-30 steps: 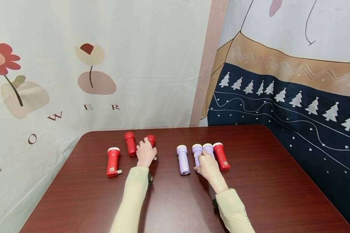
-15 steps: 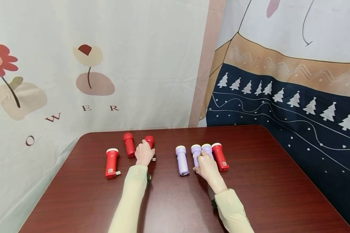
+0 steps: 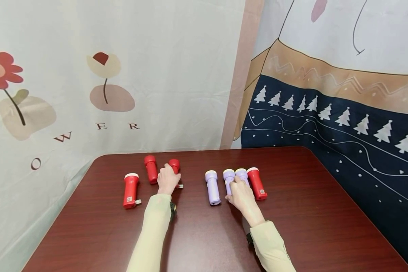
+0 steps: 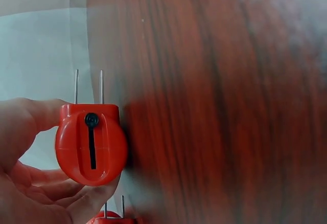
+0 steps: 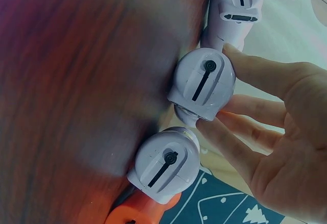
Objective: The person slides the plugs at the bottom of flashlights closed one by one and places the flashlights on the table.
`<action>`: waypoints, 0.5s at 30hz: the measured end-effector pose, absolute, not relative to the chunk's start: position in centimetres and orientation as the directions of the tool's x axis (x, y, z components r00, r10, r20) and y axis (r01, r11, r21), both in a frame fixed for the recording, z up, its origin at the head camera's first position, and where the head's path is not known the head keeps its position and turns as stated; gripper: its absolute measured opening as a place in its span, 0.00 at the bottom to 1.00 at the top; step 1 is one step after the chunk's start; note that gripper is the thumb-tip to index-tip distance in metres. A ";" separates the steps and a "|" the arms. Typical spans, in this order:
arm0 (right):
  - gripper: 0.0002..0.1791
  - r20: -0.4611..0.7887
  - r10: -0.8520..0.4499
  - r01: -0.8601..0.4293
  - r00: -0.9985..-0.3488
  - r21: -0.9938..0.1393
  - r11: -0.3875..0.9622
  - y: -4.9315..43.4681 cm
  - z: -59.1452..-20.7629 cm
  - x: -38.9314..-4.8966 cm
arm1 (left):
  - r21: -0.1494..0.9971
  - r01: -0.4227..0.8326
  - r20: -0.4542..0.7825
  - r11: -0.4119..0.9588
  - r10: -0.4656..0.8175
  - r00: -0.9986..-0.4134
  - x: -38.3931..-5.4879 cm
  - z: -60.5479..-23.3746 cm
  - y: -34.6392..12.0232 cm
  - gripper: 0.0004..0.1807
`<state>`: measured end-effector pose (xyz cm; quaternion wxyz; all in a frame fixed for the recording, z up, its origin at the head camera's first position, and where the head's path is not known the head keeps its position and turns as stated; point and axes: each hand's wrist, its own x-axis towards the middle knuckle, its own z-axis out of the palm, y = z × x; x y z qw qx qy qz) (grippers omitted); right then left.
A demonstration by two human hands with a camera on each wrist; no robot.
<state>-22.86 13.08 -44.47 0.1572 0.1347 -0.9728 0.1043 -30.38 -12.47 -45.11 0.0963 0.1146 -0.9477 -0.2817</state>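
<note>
My left hand point(image 3: 168, 179) grips a red flashlight point(image 3: 174, 164) lying on the table. In the left wrist view the end of that red flashlight point(image 4: 92, 145) faces the camera, two metal plug prongs sticking out, the thumb on one side and fingers on the other. My right hand point(image 3: 240, 194) pinches the middle purple flashlight point(image 3: 229, 176) between thumb and fingers. The right wrist view shows this purple flashlight's point(image 5: 204, 83) end with its black slot. Close on its right lies another purple flashlight point(image 3: 242, 175); a third purple flashlight point(image 3: 213, 189) lies to its left.
A red flashlight point(image 3: 257, 184) lies beside the rightmost purple one. Left of my left hand are two more red flashlights, one farther back point(image 3: 151, 169) and one nearer point(image 3: 130, 190) with prongs out. The brown table point(image 3: 204, 234) meets a printed curtain point(image 3: 176, 75) behind.
</note>
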 end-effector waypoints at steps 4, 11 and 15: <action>0.18 0.333 -0.227 -0.294 -0.915 -0.164 0.942 13.0 -44.5 -22.8 | 0.565 -0.166 0.122 0.808 -0.280 -0.952 -30.2 -45.2 -12.4 0.24; 0.18 0.324 -0.227 -0.292 -0.918 -0.170 0.941 13.0 -44.6 -22.8 | 0.588 -0.152 0.128 0.794 -0.278 -0.952 -29.8 -45.4 -12.2 0.24; 0.18 0.309 -0.223 -0.286 -0.925 -0.174 0.942 13.1 -44.5 -22.8 | 0.609 -0.138 0.144 0.781 -0.280 -0.949 -29.4 -45.2 -11.9 0.24</action>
